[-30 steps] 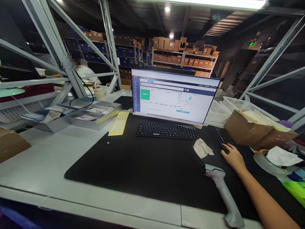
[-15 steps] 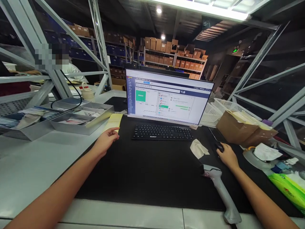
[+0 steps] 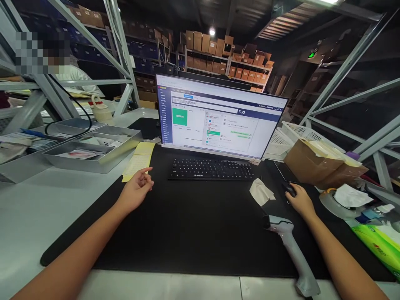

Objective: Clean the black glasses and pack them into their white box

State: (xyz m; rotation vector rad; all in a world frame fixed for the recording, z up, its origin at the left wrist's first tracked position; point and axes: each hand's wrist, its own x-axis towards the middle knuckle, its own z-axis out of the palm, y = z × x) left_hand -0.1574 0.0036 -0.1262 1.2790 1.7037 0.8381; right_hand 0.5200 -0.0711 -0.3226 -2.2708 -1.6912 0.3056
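At the right, my right hand (image 3: 300, 201) is wrapped over a black computer mouse (image 3: 289, 190) on the black desk mat (image 3: 193, 225). My left hand (image 3: 136, 192) is over the mat's left part, its index finger stretched and the others loosely bent, holding nothing. Just beyond it lies a strip of yellow note paper (image 3: 139, 160) with writing. A black keyboard (image 3: 212, 169) sits between my hands, below a lit monitor (image 3: 218, 118) showing a web page and a chat window. Nearer to me, a grey barcode scanner (image 3: 292, 246) rests on the mat beside a crumpled tissue (image 3: 261, 192).
Grey trays (image 3: 103, 160) of papers stand at the left. To the right are a cardboard box (image 3: 315, 164), a tape roll (image 3: 336, 204), and a green tissue pack (image 3: 376, 246). Metal frame bars (image 3: 350, 62) flank the desk. Another person (image 3: 75, 77) sits beyond the left frame.
The view has tilted down and shifted slightly. My left hand has drawn back from the yellow paper, uncovering more of it. My right hand stays on the mouse.
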